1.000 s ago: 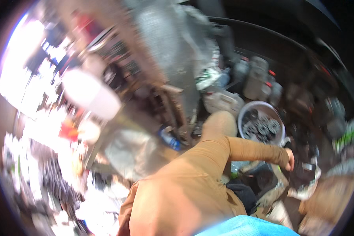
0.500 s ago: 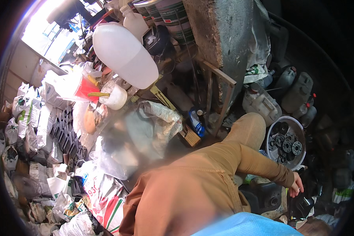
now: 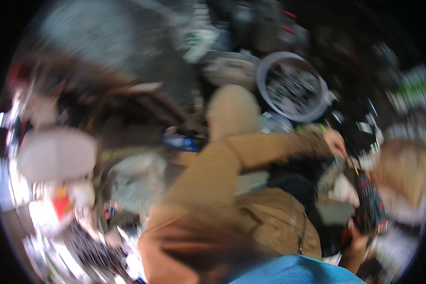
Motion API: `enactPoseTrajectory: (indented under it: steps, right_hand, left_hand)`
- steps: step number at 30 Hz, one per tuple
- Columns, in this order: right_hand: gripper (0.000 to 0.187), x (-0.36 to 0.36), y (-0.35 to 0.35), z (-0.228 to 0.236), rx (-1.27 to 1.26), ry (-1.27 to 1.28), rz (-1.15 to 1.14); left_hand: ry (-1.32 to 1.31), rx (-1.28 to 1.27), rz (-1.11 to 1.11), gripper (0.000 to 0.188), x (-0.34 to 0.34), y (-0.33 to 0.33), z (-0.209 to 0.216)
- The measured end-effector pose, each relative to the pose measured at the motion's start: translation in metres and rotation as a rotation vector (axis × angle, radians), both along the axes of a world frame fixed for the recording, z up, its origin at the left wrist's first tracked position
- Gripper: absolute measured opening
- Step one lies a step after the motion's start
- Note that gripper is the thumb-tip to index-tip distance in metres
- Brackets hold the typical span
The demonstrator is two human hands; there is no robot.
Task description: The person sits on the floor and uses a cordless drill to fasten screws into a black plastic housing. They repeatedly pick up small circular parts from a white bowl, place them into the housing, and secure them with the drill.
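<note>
My left hand (image 3: 336, 143) reaches out to the right at the end of a brown sleeve. Its fingers point down toward dark and shiny items, and motion blur hides whether they hold anything. At the lower right, my right hand (image 3: 358, 238) is closed around a dark power drill with red parts (image 3: 371, 207). A thin yellowish bit (image 3: 354, 166) sticks up from the drill's front, a little below my left fingers. Beyond my left forearm stands a round whitish tub (image 3: 264, 85) filled with dark round metal parts (image 3: 292, 88).
A grey plastic jug (image 3: 231, 68) lies beside the tub. Left of my knee (image 3: 233, 111) are a wooden frame (image 3: 161, 104) and a blue-and-white package (image 3: 180, 140). A large white container (image 3: 57, 154) is at the far left. A brown sack-like shape (image 3: 400, 165) sits at the right.
My view has swung to the right, so the tub and jug now appear further left and higher. The drill and my right hand have come into view. Everything is more blurred.
</note>
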State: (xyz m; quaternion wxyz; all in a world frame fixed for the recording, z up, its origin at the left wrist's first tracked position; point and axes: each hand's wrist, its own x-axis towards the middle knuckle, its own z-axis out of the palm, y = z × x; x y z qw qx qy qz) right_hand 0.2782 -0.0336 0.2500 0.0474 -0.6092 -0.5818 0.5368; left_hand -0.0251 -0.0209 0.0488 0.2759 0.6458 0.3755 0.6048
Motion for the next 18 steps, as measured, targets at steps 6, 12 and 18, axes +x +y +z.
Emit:
enactPoseTrajectory:
  steps: [6,12,18]
  right_hand:
    - [0.051,-0.003,-0.004,0.006,0.065,0.036,0.315]
    - [0.053,-0.009,-0.007,0.003,-0.010,0.042,0.331]
    - [0.052,-0.002,-0.006,0.003,0.089,0.004,0.424]
  left_hand:
    - [0.082,0.020,0.045,0.016,0.000,-0.017,0.012]
    - [0.125,0.036,-0.033,0.017,0.001,-0.021,0.023]
    - [0.134,0.077,-0.021,0.018,0.003,-0.023,0.022]
